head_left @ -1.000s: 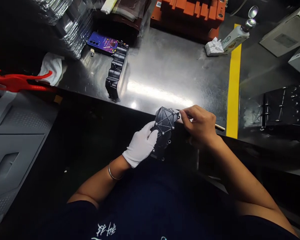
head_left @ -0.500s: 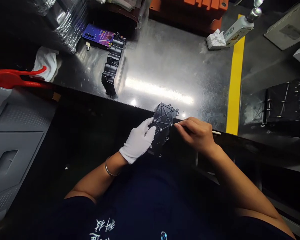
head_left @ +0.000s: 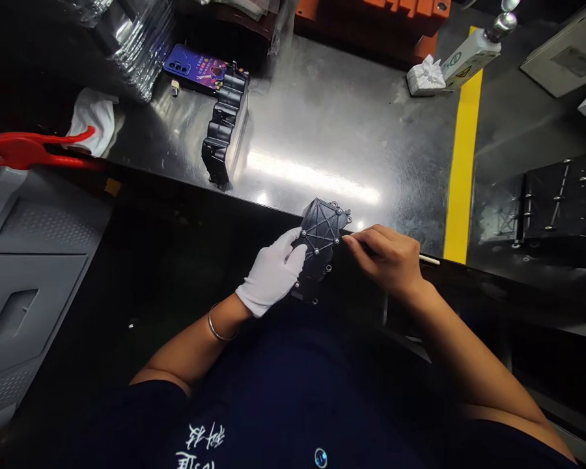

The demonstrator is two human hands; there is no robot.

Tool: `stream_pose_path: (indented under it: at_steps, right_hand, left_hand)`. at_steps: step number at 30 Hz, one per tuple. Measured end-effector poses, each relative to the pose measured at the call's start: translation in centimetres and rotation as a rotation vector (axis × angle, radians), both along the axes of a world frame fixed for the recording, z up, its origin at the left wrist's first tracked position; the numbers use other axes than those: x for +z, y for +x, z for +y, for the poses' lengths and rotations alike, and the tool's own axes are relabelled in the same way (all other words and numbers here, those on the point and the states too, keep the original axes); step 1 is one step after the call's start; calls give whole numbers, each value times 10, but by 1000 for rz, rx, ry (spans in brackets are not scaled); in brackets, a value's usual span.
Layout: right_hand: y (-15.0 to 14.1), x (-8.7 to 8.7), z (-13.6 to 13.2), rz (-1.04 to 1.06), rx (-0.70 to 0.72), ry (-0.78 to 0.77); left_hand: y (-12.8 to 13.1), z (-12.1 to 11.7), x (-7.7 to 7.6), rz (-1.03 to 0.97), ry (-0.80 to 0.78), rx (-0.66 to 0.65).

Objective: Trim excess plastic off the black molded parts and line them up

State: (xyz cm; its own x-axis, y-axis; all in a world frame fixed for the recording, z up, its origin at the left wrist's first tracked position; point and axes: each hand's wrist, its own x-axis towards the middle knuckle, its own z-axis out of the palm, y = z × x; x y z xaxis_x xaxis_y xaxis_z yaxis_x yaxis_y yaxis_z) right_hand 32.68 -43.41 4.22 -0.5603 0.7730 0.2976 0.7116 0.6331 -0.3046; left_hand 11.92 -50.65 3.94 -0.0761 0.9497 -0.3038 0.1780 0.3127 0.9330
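Observation:
My left hand, in a white glove, is closed on the edge of a black plastic housing with crossed ribs and small metal-ringed holes. It holds the housing tilted at the table's front edge. Bare and pinched, my right hand is at the housing's right side, fingertips close to a corner hole. A thin pale stick pokes out behind this hand; most of it is hidden by the fingers, so its kind is unclear.
On the metal table stand another black ribbed part, a phone, an orange-red block and a white bottle. Yellow tape runs along the right. Black parts lie beyond it. A red-handled grey bin is at left.
The whole view has shifted slightly. Both hands keep nearly the same places on and beside the housing, with the right hand's grip unchanged.

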Motion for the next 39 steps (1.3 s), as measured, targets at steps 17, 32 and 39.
stream_pose_path:
  at_steps: [17, 32, 39]
  right_hand:
    - [2, -10, -10, 127, -56, 13]
    - [0, -10, -23, 233, -115, -64]
    - [-10, -12, -37, 258, -217, -80]
  left_hand:
    - [0, -1, 2, 23, -28, -33]
    - [2, -2, 0, -18, -19, -11]
    - [6, -4, -2, 31, -18, -3]
